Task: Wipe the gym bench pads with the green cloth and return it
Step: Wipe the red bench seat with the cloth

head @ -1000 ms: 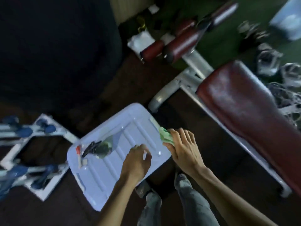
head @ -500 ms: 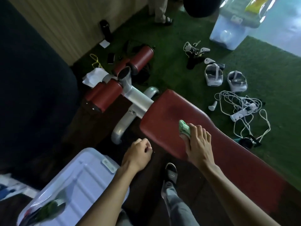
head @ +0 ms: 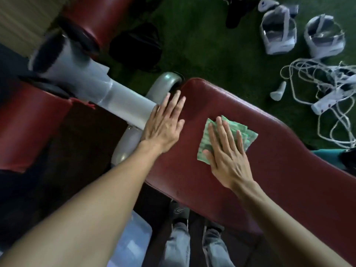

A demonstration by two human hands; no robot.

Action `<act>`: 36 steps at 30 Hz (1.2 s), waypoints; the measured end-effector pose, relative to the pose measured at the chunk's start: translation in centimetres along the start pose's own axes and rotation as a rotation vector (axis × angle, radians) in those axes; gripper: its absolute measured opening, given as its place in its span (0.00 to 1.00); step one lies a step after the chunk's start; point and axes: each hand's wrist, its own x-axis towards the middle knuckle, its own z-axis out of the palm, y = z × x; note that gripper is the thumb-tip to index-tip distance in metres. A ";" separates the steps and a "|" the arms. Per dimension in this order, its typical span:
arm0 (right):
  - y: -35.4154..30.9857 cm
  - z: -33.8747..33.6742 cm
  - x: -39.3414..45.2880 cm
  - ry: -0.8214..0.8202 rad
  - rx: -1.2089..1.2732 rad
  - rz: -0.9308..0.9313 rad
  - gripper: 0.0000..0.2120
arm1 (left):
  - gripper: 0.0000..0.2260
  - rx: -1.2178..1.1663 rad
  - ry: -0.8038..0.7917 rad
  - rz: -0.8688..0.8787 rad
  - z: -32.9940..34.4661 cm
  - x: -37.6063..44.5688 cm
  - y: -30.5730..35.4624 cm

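Note:
The long dark red bench pad [head: 269,160] runs from the centre to the lower right. The green cloth [head: 242,132] lies spread flat on it. My right hand [head: 225,151] presses flat on the cloth, fingers stretched out, covering its near half. My left hand [head: 163,122] rests flat and empty on the pad's near-left end, fingers apart, beside the grey metal frame tube [head: 107,89]. Red roller pads [head: 25,128] sit at the left and another red roller pad [head: 104,18] at the top.
On the green turf beyond the bench lie two white headsets [head: 277,29], a tangle of white cables with a power strip [head: 327,99] and a black bag [head: 136,47]. The pale plastic box lid [head: 133,241] shows at the bottom, next to my legs [head: 192,245].
The view has closed in on the bench. My right hand went from gripping the bunched cloth to pressing it spread out on the pad. My left hand opened and landed flat on the pad's end.

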 end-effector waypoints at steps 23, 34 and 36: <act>-6.7 2.3 3.7 0.075 0.128 0.279 0.31 | 0.28 -0.064 0.191 0.147 4.0 1.0 -1.9; -10.8 3.6 1.0 0.144 0.168 0.391 0.31 | 0.29 0.017 0.206 0.144 3.9 0.8 -1.7; -13.3 4.3 -1.3 0.097 0.154 0.219 0.30 | 0.28 0.006 0.185 0.181 3.7 0.9 -2.4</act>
